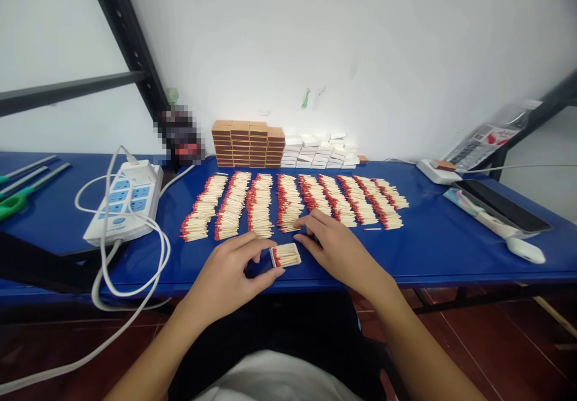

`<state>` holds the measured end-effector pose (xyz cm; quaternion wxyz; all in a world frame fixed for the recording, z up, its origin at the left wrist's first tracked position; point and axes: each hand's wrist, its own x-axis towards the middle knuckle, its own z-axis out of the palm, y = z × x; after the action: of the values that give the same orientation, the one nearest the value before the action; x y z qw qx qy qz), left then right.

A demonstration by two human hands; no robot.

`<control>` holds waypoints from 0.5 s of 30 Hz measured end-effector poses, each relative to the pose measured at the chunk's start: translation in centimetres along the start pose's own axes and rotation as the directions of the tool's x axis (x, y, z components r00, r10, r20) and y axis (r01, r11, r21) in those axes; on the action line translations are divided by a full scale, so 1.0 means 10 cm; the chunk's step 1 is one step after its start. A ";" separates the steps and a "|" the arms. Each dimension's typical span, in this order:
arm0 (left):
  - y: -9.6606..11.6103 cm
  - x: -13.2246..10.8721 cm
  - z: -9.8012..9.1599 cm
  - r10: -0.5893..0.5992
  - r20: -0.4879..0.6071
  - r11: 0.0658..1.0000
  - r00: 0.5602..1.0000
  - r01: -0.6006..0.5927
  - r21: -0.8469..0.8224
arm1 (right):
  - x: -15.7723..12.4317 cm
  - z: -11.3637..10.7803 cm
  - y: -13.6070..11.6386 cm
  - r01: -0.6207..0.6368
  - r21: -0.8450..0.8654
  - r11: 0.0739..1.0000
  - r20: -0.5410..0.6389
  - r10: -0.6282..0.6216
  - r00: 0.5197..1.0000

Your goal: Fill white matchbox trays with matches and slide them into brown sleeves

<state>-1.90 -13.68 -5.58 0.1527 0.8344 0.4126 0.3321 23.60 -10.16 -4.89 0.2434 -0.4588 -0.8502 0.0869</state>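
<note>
Your left hand (229, 269) curls loosely round the left end of the match tray (285, 255), thumb along its front edge, a light hold. Your right hand (338, 249) lies open and empty, fingers spread, tips at the tray's right end. The tray sits flat near the front edge of the blue table (442, 244). Just behind are the match rows (293, 202), tight going there. There's bare blue to the right, with the power strip (126, 199) to the left.
</note>
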 end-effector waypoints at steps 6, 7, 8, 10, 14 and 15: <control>0.00 0.00 0.00 -0.007 0.015 1.000 1.000 0.007 -0.002 | 0.02 0.02 0.04 -0.023 0.016 1.000 0.010 0.022 1.000; 0.00 0.00 0.00 -0.007 0.016 1.000 1.000 0.007 -0.003 | 0.02 0.02 0.04 -0.023 0.012 1.000 0.014 0.023 1.000; 0.00 0.00 0.00 -0.008 0.014 1.000 1.000 0.008 -0.004 | 0.02 0.02 0.05 -0.023 0.006 1.000 0.019 0.023 1.000; 0.00 -0.01 0.00 -0.008 0.012 1.000 1.000 0.008 -0.003 | 0.02 0.02 0.06 -0.022 -0.006 1.000 0.033 0.022 0.999; 0.00 -0.01 -0.01 -0.011 0.011 1.000 1.000 0.011 0.000 | 0.01 0.00 0.04 -0.026 -0.010 1.000 0.038 0.026 0.999; 0.00 -0.01 -0.01 -0.011 0.013 1.000 1.000 0.011 0.000 | 0.01 -0.02 0.02 -0.024 -0.002 1.000 0.032 0.024 0.999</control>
<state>-2.02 -13.74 -5.57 0.1571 0.8342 0.4160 0.3260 23.83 -9.97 -4.81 0.2285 -0.4676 -0.8485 0.0964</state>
